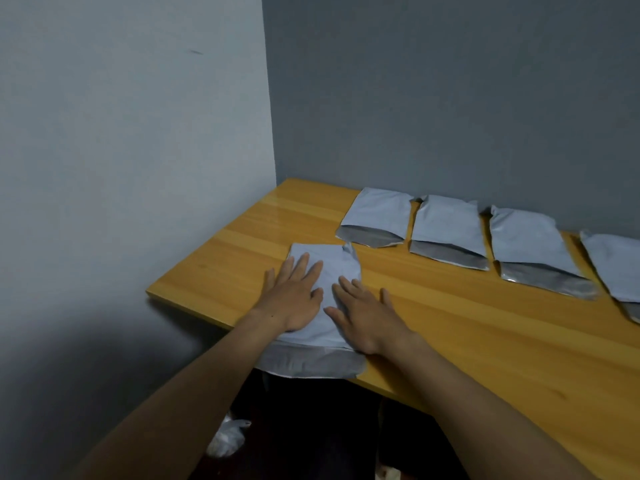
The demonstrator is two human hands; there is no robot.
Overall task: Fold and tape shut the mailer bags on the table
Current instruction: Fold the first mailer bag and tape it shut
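A pale grey mailer bag (337,265) lies flat at the near edge of the wooden table (450,341). Its darker silver flap (311,363) is unfolded and hangs a little over the table's front edge. My left hand (294,296) rests palm down on the bag's left half, fingers spread. Beside it, my right hand (363,317) lies flat with fingers spread, partly on the bag's right side and partly on the table. Neither hand holds anything.
Several more grey mailer bags lie in a row along the back of the table, from one (375,216) near the corner to one (620,271) cut off at the right edge; their flaps are unfolded. Walls close in behind and to the left. A crumpled white plastic bag (227,441) lies on the floor.
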